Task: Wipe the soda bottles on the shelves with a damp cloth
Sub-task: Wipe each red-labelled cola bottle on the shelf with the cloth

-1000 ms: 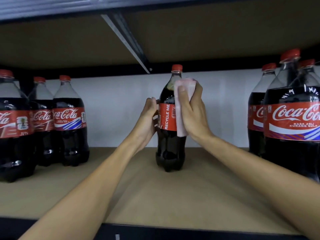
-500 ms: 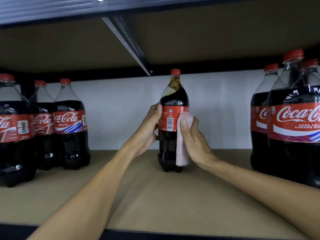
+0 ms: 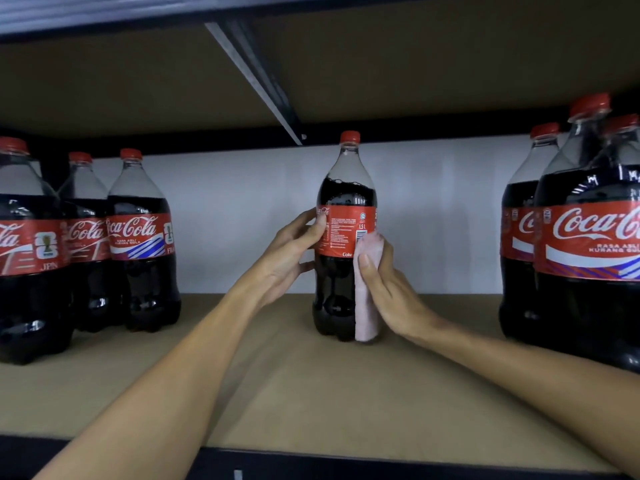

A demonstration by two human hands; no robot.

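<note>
A 1.5 L cola bottle (image 3: 341, 202) with a red cap and red label stands upright in the middle of the brown shelf board (image 3: 311, 393). My left hand (image 3: 291, 251) grips its left side at label height, thumb on the label. My right hand (image 3: 388, 289) holds a folded pink cloth (image 3: 365, 306) against the bottle's lower right side; the cloth hangs down to the bottle's base. The back of the bottle is hidden.
Three cola bottles (image 3: 138, 244) stand at the left of the shelf, and three larger-looking ones (image 3: 588, 244) crowd the right edge. A dark metal brace (image 3: 256, 81) runs under the upper shelf. A white wall (image 3: 242, 209) closes the back.
The bottle has been turned, so a different part of the label faces me. My right hand with the cloth slid from the bottle's shoulder down to its lower body.
</note>
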